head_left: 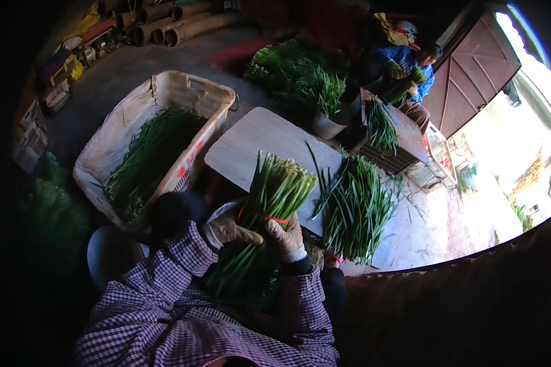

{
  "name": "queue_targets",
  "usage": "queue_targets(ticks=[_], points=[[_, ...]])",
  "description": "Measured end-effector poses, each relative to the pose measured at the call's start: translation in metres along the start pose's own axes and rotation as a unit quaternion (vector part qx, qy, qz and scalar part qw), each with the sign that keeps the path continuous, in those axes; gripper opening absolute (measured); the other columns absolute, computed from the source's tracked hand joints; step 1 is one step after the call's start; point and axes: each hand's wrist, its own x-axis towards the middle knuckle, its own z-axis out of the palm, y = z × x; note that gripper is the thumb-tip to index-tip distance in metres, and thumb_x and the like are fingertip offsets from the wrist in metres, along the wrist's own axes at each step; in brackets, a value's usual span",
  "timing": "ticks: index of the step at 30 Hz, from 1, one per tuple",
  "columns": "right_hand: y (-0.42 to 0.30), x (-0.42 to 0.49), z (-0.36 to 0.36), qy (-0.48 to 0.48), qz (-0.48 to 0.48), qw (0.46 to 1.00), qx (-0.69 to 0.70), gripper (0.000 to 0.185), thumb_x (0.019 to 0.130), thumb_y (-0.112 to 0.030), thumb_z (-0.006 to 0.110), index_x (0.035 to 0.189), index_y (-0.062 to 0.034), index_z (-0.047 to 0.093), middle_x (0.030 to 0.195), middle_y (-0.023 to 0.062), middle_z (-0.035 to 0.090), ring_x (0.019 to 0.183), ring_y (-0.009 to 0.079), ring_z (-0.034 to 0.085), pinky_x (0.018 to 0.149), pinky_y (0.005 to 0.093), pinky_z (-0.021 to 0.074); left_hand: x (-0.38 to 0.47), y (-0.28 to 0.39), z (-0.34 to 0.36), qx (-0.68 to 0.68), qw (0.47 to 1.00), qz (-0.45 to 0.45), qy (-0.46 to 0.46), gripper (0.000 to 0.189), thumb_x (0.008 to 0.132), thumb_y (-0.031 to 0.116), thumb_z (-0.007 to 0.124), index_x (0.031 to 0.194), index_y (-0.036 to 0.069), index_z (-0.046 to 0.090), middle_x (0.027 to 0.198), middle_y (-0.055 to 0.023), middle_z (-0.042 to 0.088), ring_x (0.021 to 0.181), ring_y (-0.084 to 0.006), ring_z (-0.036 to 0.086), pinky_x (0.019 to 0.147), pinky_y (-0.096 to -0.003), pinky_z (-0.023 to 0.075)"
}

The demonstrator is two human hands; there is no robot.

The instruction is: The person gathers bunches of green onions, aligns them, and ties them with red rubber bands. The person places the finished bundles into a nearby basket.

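Observation:
In front of my chest stands a thick bundle of long green leafy stalks, likely garlic chives [282, 183], its pale cut ends pointing up and away. A red tie [275, 219] runs around its middle, and the dark leaves hang down over my lap. My left hand [232, 231], in a pale work glove, grips the bundle's left side just below the tie. On the other side my gloved right hand [288, 238] holds it, thumb beside the tie. Fingers behind the stalks are hidden. Loose chives [360, 208] lie over the right part of a low pale board [271, 133].
A lined plastic crate [112, 133] with chives inside stands at left. Beyond the board are a white bucket [328, 125] and a large chive heap [294, 64]. A co-worker [406, 69] holds a bunch beside another low table [402, 126], near the doorway. Pipes [183, 27] lie behind.

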Motion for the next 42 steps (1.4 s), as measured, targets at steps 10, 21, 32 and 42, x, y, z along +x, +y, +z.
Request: queue_targets(ticks=[10, 21, 32, 42], points=[[-0.066, -0.007, -0.033, 0.084, -0.240, 0.859, -0.444, 0.061, 0.068, -0.016, 0.075, 0.122, -0.0060, 0.048, 0.119, 0.0122, 0.051, 0.107, 0.0245, 0.050, 0.087, 0.0362, 0.0409, -0.004, -0.014, 0.017, -0.007, 0.998, -0.063, 0.020, 0.089, 0.053, 0.012, 0.084, 0.128, 0.003, 0.036, 0.125, -0.0102, 0.045, 0.114, -0.0211, 0.044, 0.097, -0.0353, 0.0365], [-0.039, 0.007, -0.086, 0.254, -0.105, 0.960, -0.046, 0.012, 0.081, -0.002, 0.058, 0.092, -0.0022, 0.061, 0.080, 0.0040, 0.063, 0.062, 0.0117, 0.054, 0.053, 0.0218, 0.0433, -0.016, -0.019, 0.042, 0.195, 0.965, -0.174, 0.009, 0.100, 0.050, 0.026, 0.085, 0.131, 0.005, 0.030, 0.129, -0.0137, 0.040, 0.116, -0.0255, 0.042, 0.098, -0.0359, 0.0344], [-0.041, -0.018, -0.059, 0.100, -0.154, 0.860, -0.476, 0.021, 0.071, -0.004, 0.064, 0.091, -0.0052, 0.059, 0.077, 0.0111, 0.056, 0.068, 0.0257, 0.056, 0.059, 0.0338, 0.0455, -0.020, -0.033, 0.049, 0.143, 0.982, -0.122, 0.035, 0.085, 0.057, 0.019, 0.081, 0.127, 0.004, 0.036, 0.120, -0.0114, 0.048, 0.111, -0.0238, 0.046, 0.097, -0.0346, 0.0357], [-0.076, -0.017, -0.112, 0.234, -0.113, 0.904, -0.339, 0.015, 0.085, -0.007, 0.057, 0.098, -0.0022, 0.061, 0.086, 0.0051, 0.063, 0.065, 0.0081, 0.052, 0.059, 0.0197, 0.0422, -0.044, 0.019, -0.002, 0.109, 0.993, -0.007, 0.045, 0.096, 0.057, 0.031, 0.082, 0.132, 0.001, 0.030, 0.133, -0.0155, 0.037, 0.122, -0.0253, 0.037, 0.102, -0.0332, 0.0303]])
